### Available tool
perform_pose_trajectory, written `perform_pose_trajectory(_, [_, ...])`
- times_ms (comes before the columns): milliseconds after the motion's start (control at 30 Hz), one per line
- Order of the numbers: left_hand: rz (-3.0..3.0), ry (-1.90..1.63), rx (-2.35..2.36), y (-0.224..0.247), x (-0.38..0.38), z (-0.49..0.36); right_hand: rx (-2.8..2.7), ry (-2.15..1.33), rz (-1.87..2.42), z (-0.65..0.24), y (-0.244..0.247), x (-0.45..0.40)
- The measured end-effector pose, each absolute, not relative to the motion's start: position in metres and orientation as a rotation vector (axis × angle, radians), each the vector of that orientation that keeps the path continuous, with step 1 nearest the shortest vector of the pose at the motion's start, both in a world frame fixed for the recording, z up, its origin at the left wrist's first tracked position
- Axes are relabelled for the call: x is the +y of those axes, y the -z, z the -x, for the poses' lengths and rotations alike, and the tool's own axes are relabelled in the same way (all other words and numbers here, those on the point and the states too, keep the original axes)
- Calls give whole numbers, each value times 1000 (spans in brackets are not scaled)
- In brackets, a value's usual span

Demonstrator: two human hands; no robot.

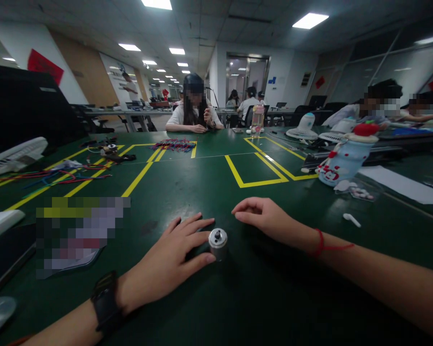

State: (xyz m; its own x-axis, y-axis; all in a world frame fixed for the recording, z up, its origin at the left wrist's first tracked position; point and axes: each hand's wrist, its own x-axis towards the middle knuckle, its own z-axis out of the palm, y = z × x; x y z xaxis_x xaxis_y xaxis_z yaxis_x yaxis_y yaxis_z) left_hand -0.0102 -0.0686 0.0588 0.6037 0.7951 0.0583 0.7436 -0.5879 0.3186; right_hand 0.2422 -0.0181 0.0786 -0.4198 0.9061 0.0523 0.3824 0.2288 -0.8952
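A small silver metal cylinder (pixel 218 244) stands upright on the dark green table (pixel 187 182), with a dark knob and small holes on its top. My left hand (pixel 173 252) lies beside it on the left, fingers spread, the thumb and index fingertips next to its side without closing round it. To the cylinder's upper right, my right hand (pixel 258 215) is curled, its thumb and fingertips close together. Whether anything small is between those fingertips cannot be made out. A black watch is on the left wrist and a red string on the right one.
Loose wires (pixel 175 145) lie farther back, with more at the left. A blue bottle (pixel 346 156), a white earbud (pixel 352 220) and white paper (pixel 406 184) are at the right. A blurred flat item (pixel 82 235) lies left. A person (pixel 194 108) sits opposite.
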Motion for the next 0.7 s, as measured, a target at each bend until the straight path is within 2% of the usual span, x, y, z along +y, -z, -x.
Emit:
perform_pose_trajectory(67, [-2585, -290, 1256, -59, -70, 9, -2018, -1140, 1050, -234, -88, -33])
perform_pose_trajectory(200, [-2608, -319, 1256, -58, -72, 7, -2203, -843, 855, -222, -102, -52])
perform_pose_trajectory(367, [-2603, -329, 1256, -61, -73, 12, -2086, -774, 885, -224, -107, -49])
perform_pose_trajectory(533, [-2579, -300, 1257, -60, -67, 14, -2286, -816, 910, -241, -86, -40])
perform_pose_trajectory(700, [-2577, -278, 1272, -48, -53, 0, -2513, -647, 893, -260, -62, -34])
